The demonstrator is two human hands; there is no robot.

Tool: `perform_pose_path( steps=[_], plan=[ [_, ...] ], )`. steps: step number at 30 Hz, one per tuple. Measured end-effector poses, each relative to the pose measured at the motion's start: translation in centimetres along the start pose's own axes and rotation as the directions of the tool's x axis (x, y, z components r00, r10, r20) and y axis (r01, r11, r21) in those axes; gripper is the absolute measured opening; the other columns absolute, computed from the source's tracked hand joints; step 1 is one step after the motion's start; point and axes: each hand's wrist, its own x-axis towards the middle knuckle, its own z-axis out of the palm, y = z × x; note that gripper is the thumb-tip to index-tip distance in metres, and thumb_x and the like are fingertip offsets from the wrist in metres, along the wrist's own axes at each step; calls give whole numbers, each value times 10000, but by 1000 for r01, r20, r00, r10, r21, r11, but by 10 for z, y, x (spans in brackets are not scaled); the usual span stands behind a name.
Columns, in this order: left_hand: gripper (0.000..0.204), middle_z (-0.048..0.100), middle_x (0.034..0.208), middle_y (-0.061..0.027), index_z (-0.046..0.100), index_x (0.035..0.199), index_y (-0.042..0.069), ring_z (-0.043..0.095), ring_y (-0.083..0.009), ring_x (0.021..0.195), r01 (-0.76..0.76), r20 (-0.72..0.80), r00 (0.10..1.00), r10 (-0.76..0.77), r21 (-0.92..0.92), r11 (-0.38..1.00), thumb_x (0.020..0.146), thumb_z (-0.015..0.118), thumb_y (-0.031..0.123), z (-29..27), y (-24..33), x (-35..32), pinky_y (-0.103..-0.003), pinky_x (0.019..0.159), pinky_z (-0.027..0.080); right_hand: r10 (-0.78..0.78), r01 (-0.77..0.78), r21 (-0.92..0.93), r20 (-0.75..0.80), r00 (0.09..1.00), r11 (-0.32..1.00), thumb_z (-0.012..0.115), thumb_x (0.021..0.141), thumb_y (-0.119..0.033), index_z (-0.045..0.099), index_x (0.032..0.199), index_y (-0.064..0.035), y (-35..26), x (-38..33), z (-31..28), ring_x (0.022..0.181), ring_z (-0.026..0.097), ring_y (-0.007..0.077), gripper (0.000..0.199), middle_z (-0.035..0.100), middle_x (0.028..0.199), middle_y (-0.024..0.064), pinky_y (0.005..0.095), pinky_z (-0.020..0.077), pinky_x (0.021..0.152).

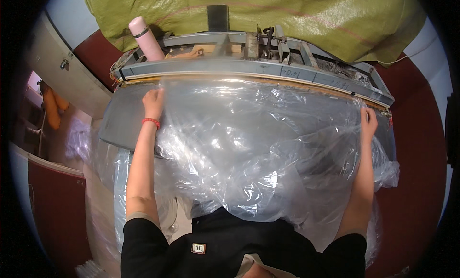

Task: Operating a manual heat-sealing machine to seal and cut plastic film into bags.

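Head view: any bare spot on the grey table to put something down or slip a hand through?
Little. A bare strip of the grey table shows left of the left hand, reaching its left edge. The clear plastic sheet covers the rest, out to the right hand. Behind it, the metal frame and pink bottle crowd the far edge.

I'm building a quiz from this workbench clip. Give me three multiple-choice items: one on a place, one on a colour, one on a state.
1. Where does the pink bottle stand?
A. far left of the machine frame
B. on the floor
C. in the right hand

2. What colour is the left wrist's band?
A. blue
B. red
C. white

3. How do both hands lie on the clear plastic sheet?
A. lifted away
B. pressed at its far corners
C. clasped together

A: it stands upright there. B: the band is red. B: the left hand and right hand rest on the sheet's corners.
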Motion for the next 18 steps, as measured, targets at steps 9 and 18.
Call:
perform_pose_path(
  steps=[9,18],
  plan=[
    [74,474,731,54,466,813,74,441,-26,705,170,318,938,139,-771,614,795,518,24,-7,105,-61,-174,651,368,456,-442,-663,-167,874,604,530,820,-201,522,679,24,-10,-142,-161,535,416,226,266,491,626,101,319,362,518],
    [127,472,791,22,455,843,42,439,-39,739,120,387,835,392,-822,557,792,569,65,-66,194,-101,-180,683,370,102,-172,153,386,917,973,560,784,-95,569,892,-19,-155,-37,-51,772,513,97,132,568,864,35,224,412,711]
  ],
)
